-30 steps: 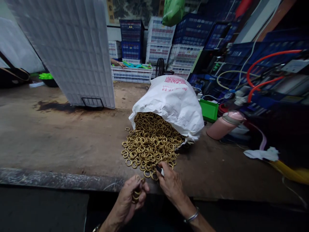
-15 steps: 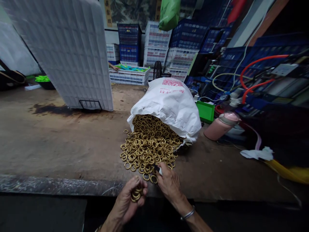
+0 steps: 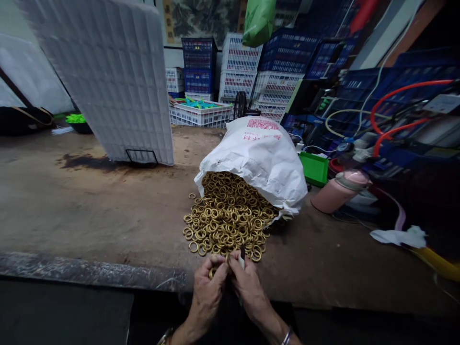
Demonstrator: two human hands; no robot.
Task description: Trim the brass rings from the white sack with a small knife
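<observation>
A heap of brass rings [image 3: 226, 218] spills from a white sack [image 3: 258, 155] lying on its side on the brown workbench [image 3: 89, 211]. At the near edge of the heap my two hands meet. My left hand [image 3: 210, 287] is closed around several brass rings. My right hand [image 3: 247, 282] is closed on a small dark-tipped marker [image 3: 242, 255] that points up toward the heap. The fingertips of both hands touch each other just in front of the nearest rings.
A tall white gridded panel [image 3: 108, 81] stands at the back left. Stacked blue and white crates [image 3: 247, 67] line the back. A green box [image 3: 314, 167], a pink flask [image 3: 339, 189], hoses and a white rag [image 3: 398, 235] crowd the right side.
My left hand has risen from below the bench edge to meet my right hand at the heap's near edge. The right hand has drawn in slightly toward it.
</observation>
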